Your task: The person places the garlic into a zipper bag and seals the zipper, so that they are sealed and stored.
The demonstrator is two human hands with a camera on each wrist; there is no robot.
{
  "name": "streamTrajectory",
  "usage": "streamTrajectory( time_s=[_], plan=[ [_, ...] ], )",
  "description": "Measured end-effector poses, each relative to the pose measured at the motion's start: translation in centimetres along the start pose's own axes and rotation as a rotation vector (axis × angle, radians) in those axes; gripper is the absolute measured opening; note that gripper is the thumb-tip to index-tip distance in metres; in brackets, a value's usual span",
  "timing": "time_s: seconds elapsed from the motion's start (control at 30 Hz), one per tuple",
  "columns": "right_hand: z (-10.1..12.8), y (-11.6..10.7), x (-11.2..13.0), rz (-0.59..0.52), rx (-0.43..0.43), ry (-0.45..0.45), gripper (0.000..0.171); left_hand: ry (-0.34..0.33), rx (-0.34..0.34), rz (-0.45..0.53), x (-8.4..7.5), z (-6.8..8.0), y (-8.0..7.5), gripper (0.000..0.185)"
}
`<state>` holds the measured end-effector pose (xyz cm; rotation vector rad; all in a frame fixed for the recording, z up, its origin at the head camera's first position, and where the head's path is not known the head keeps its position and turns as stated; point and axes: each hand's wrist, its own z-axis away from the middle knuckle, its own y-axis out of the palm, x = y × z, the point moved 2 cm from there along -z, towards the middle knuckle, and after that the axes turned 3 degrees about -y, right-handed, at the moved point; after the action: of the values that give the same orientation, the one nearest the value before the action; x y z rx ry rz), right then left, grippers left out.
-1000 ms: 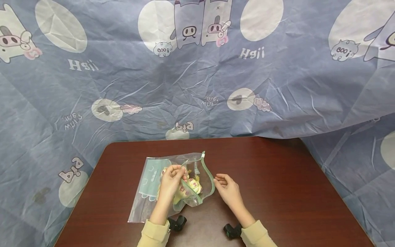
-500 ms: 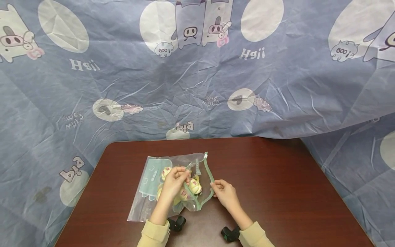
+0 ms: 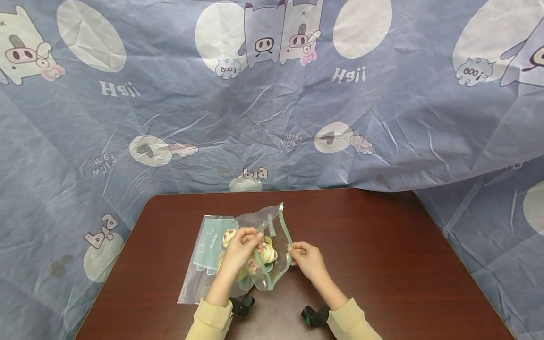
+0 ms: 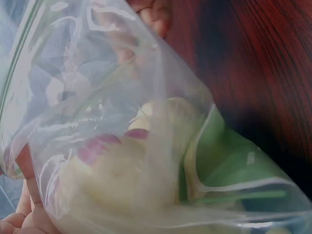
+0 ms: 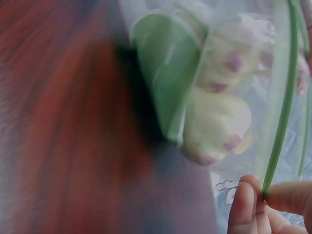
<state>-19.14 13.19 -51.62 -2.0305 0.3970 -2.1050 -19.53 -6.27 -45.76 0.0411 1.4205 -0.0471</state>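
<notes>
A clear zip bag (image 3: 189,292) with a green-edged mouth lies on the table, its mouth raised and spread toward the right. My left hand (image 3: 240,250) pinches one side of that mouth. On the opposite side, the green strip (image 5: 283,117) is pinched between thumb and fingers of my right hand (image 3: 309,259). Several pale yellow, rounded pieces (image 5: 217,124) with purple-pink patches, whose kind I cannot tell, sit inside the bag. A green printed panel (image 3: 211,241) covers the bag's left part. A small white piece (image 3: 281,208) sits at the strip's far end.
The dark red-brown table (image 3: 382,264) extends around the bag. Behind it hangs a blue cloth (image 3: 263,108) with cartoon prints. Black wrist-worn devices (image 3: 315,316) sit near both cuffs.
My right hand, apart from the bag a second ago, has moved left and taken hold of the green strip. My left hand keeps its pinch, and the mouth has shifted in shape.
</notes>
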Motion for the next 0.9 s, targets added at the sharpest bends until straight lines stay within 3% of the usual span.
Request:
streamTrajectory(
  time_s=[0.47, 0.67, 0.9],
  plan=[
    [-1.2, 0.0, 3.8, -0.013, 0.047, -0.035, 0.023, 0.013, 0.015, -0.046, -0.3, -0.4, 0.9, 0.035],
    [-1.0, 0.1, 4.2, -0.006, 0.085, -0.066, 0.021, 0.030, 0.091, -0.081, 0.0, -0.2, 2.0, 0.040],
    [-1.0, -0.3, 3.3, -0.033, 0.056, -0.045, 0.019, 0.082, 0.136, -0.200, 0.6, 0.2, 2.9, 0.037]
  ],
)
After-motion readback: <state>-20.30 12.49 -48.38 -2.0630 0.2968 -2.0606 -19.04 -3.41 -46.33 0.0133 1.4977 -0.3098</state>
